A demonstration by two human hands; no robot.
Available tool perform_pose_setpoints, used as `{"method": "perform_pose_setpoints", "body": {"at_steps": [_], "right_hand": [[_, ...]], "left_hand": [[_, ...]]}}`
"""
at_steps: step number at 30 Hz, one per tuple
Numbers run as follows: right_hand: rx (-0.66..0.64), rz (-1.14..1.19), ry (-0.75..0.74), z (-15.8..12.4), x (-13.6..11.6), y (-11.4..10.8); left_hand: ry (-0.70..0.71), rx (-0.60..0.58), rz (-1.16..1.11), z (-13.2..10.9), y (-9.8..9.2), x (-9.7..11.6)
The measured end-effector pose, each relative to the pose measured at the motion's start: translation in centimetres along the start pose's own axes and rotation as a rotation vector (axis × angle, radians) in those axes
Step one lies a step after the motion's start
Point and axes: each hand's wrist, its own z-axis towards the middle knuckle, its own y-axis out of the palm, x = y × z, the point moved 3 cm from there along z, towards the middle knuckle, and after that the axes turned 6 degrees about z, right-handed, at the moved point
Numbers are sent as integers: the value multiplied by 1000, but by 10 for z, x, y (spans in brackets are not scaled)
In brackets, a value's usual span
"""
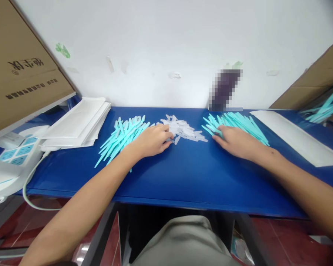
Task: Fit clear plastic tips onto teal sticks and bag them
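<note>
My left hand [155, 139] rests at the left edge of a loose pile of translucent white caps [183, 129], its thumb and fingers pinched around a cap at the fingertips. Left of it lies a heap of slim teal sticks [122, 135], several with pale, capped-looking tips; my left wrist partly covers it. My right hand [233, 141] reaches into a second heap of slim teal sticks [245, 123], thumb and forefinger bent around a stick in the near left part. That hand hides part of the heap, and the grip is only partly visible.
White padded envelopes [74, 118] are stacked at left, beside a white power strip [19, 151] with a cable. One long white sheet [299, 136] lies at right. A cardboard box [27, 62] stands far left. Bagged teal sticks [327, 107] sit far right. A white wall [155, 48] backs the blue table [183, 177].
</note>
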Motion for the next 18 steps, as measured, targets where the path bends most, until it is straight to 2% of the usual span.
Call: {"method": "perform_pose_setpoints", "body": {"at_steps": [4, 8, 12, 15, 18], "right_hand": [[-7, 25, -33, 1, 5, 2], [31, -47, -52, -1, 4, 3], [35, -55, -22, -3, -1, -2], [81, -17, -7, -6, -8, -10], [134, 104, -90, -10, -18, -16]], "left_hand": [[-2, -2, -17, -1, 0, -1], [23, -31, -88, 0, -1, 0], [19, -42, -124, -1, -4, 3], [28, -47, -114, -1, -3, 6], [58, -58, -91, -1, -1, 9]]}}
